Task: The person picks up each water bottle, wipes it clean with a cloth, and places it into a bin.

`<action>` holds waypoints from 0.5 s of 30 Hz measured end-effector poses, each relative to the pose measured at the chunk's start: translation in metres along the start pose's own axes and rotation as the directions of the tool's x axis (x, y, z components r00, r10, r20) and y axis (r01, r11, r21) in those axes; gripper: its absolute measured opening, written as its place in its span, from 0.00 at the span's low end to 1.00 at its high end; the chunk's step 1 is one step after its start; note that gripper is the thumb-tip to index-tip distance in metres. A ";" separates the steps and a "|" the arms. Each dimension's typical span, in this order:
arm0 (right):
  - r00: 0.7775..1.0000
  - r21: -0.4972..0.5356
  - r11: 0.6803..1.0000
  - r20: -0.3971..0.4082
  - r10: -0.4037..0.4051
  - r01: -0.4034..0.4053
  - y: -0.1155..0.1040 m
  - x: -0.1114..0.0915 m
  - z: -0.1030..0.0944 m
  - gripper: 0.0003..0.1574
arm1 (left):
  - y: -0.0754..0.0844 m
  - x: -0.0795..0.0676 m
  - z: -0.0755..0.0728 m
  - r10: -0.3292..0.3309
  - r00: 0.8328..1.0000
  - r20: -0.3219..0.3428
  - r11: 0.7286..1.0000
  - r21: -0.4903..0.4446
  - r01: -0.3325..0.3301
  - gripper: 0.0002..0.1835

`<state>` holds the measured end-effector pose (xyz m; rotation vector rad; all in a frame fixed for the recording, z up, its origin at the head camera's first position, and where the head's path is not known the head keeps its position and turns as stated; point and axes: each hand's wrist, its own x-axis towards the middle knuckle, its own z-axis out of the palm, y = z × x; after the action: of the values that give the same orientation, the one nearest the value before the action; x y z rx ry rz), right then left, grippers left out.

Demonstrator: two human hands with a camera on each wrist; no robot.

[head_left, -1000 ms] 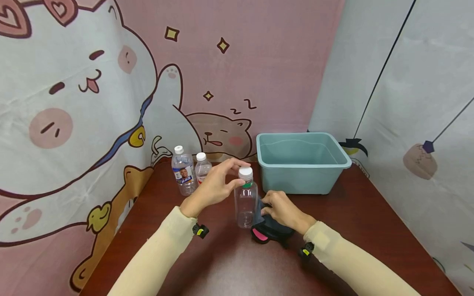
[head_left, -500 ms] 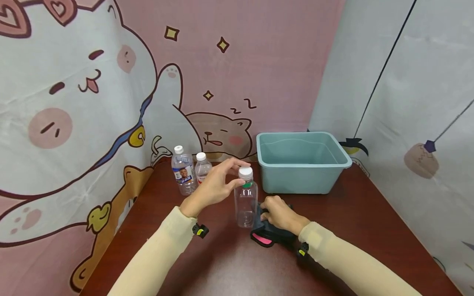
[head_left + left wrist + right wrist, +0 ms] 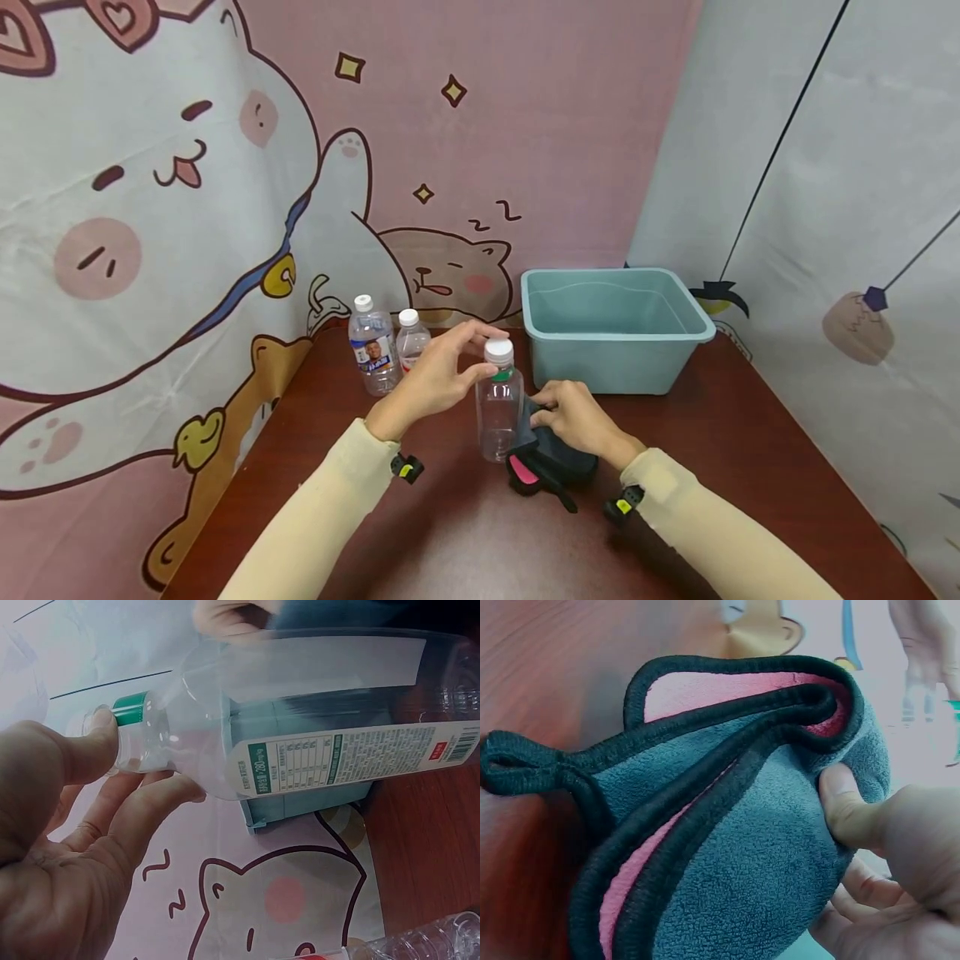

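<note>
Pinching bottle (image 3: pixel 498 421), left grip (image 3: pixel 438 372), clutching cloth (image 3: pixel 558 462), right grip (image 3: pixel 577 417), table's right edge (image 3: pixel 819 467) well apart

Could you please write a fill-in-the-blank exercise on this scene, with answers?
1. The colour of the cap on the bottle in the left hand is ____.
2. One face of the cloth in the right hand is grey-blue; the other is coloured ____.
3. In all, ____ bottles stand on the table.
4. In the head view, the tub stands to the ____ of the bottles.

Missing words: white; pink; three; right.
</note>
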<state>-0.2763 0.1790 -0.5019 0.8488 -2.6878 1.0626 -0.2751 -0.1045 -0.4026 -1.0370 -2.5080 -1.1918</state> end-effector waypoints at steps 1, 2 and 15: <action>1.000 0.008 1.000 -0.010 0.010 -0.010 -0.003 0.001 -0.003 0.16 | 0.000 0.000 0.000 -0.004 1.000 0.003 1.000 -0.004 0.004 0.26; 1.000 0.018 1.000 -0.023 0.019 -0.019 -0.006 0.002 -0.006 0.17 | 0.000 -0.001 0.000 -0.004 1.000 0.004 1.000 -0.007 0.004 0.26; 0.973 0.159 0.987 -0.228 0.011 0.026 -0.036 0.020 -0.031 0.14 | 0.001 0.001 -0.001 -0.011 1.000 0.003 1.000 -0.003 0.011 0.26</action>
<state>-0.2764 0.1692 -0.4509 0.7097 -2.4336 1.3039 -0.2749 -0.1045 -0.4007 -1.0275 -2.5181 -1.1981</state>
